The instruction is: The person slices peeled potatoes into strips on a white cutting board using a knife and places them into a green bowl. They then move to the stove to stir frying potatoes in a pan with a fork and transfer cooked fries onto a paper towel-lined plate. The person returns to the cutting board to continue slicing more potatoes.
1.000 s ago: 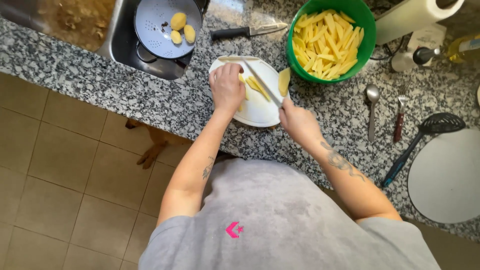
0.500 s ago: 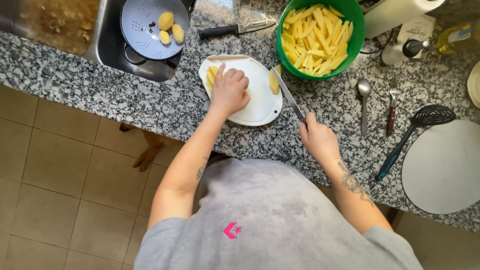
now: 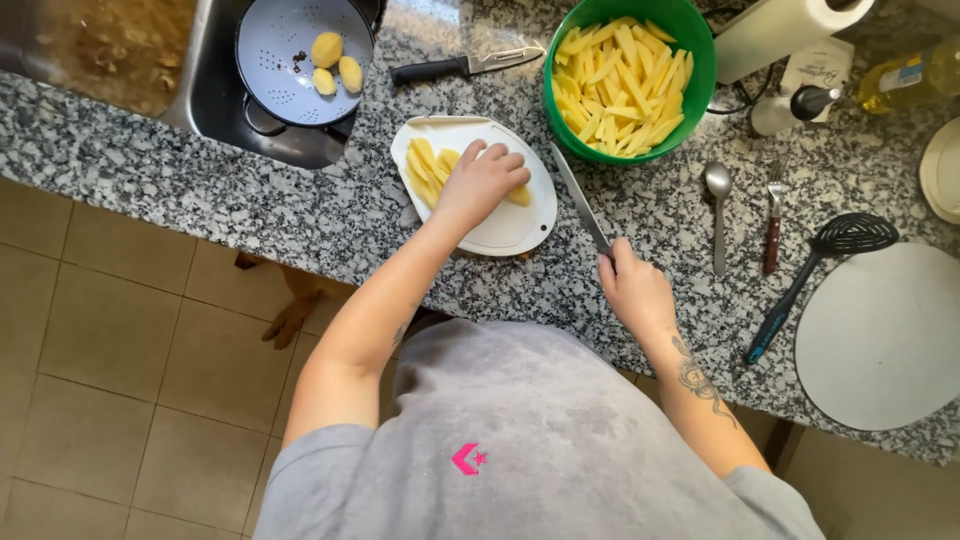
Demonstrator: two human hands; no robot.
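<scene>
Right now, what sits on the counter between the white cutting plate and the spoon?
In the head view, between the white plate and the spoon lies only the knife, held by the right hand, over bare granite.

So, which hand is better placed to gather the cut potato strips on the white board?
Probably the left hand: it already rests on the potato strips on the white board. The right hand holds the knife beside the board.
</scene>
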